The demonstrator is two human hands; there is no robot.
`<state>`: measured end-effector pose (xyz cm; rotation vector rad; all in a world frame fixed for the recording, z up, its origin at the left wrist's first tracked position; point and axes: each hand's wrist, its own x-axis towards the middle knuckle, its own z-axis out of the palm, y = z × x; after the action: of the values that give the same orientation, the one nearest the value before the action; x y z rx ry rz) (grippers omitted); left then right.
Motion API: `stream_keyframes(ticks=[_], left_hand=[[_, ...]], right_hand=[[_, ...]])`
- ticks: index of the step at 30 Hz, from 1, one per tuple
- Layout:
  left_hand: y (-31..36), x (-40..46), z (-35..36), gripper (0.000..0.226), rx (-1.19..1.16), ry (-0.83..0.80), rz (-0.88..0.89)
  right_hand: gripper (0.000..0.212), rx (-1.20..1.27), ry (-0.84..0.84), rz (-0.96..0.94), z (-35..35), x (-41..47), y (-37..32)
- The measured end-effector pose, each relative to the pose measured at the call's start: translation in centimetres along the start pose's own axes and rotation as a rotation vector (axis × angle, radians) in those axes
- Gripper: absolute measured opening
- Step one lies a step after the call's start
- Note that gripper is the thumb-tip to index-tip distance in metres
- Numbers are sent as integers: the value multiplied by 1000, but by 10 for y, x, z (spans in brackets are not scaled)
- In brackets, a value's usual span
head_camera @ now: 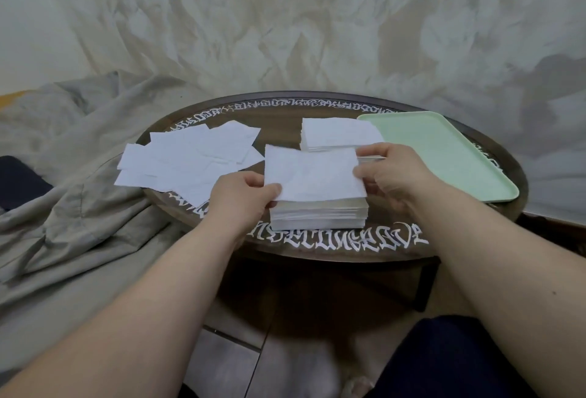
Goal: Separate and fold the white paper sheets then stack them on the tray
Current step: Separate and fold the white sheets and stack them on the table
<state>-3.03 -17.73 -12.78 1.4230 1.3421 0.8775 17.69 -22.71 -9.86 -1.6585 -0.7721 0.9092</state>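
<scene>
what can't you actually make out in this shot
Head view only:
- Sheet count in the near stack: edges too fine.
- Right hand fingers behind the lifted sheet: hidden by paper.
- Far stack, near edge: covered by that sheet.
- Table lettering: unreadable.

The round table (320,245) looks like dark wood, smooth and a bit shiny, with white painted letters. The tray (450,156) is pale green, matt, maybe plastic. The paper sheets (312,175) are thin, white and a little wrinkly. The grey cloth (79,175) beside the table is soft and creased
</scene>
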Motion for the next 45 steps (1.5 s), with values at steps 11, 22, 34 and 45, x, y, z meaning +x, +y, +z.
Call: stream_keyframes(ticks=[11,22,34,45], left_hand=[[-7,3,6,10,228,55,41],[-7,-3,7,44,598,81,186],[-8,-11,-3,51,685,-161,269],[-3,17,-87,50,699,36,207]], right_hand=[[35,-116,46,-47,-3,15,27],[39,-688,113,-264,-8,12,27],[61,-1126,-323,-454,12,-13,23],[65,-950,-426,-703,132,-10,-29]])
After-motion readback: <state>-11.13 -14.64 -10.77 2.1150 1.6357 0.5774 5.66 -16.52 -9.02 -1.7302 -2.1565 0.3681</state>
